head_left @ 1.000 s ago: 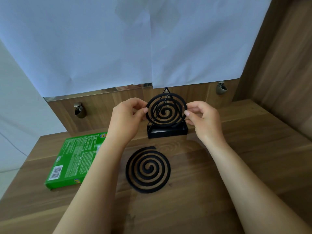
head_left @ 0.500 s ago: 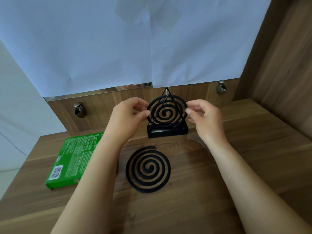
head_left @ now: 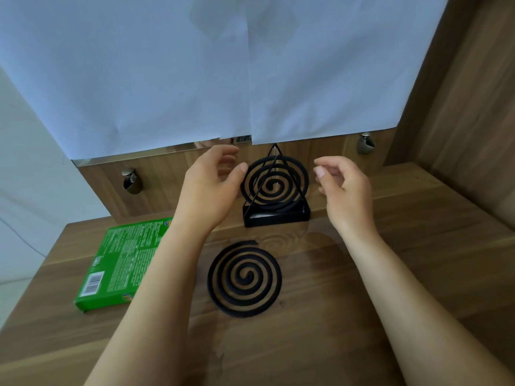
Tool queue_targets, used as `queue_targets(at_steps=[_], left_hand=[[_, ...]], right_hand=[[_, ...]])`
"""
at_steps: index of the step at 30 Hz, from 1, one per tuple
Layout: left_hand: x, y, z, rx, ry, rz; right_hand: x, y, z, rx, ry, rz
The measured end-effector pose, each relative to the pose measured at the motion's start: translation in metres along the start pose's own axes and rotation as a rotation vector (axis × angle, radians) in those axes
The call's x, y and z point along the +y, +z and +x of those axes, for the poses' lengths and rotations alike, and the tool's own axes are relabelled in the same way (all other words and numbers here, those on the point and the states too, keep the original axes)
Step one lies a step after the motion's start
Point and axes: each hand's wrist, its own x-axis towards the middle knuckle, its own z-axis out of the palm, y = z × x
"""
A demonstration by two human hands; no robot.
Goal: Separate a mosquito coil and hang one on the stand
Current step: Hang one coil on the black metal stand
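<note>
hung coil sits upright on the stand, flat face toward us, spare coil flat on bench, left hand and right hand loose either side, holding nothing

A coil on stand, between left hand and right hand.
A second coil lies on table before the stand; box at left.

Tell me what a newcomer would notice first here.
A black spiral coil hangs upright on the triangular stand at the back of the wooden table, with the left hand and right hand open on either side. A second coil lies flat nearer the camera, and a green box lies to its left.
</note>
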Motion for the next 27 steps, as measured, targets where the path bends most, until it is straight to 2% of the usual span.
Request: queue_targets(at_steps=[6, 16, 20, 25, 27], left_hand=[[0.003, 0.000, -0.003, 0.069, -0.002, -0.042], [0.000, -0.018, -0.029, -0.058, -0.034, 0.093], [-0.005, -0.009, -0.054, -0.207, -0.086, 0.201], [-0.004, 0.002, -0.082, -0.554, -0.155, 0.365], [-0.006, 0.005, -0.090, -0.643, -0.180, 0.461]], right_hand=[[-0.004, 0.002, -0.003, 0.053, 0.007, 0.004], [-0.028, -0.005, -0.024, 0.061, 0.020, -0.019], [-0.028, -0.008, -0.048, -0.092, 0.053, -0.082], [-0.026, -0.003, -0.073, -0.371, 0.099, -0.225], [-0.025, -0.001, -0.081, -0.436, 0.108, -0.262]])
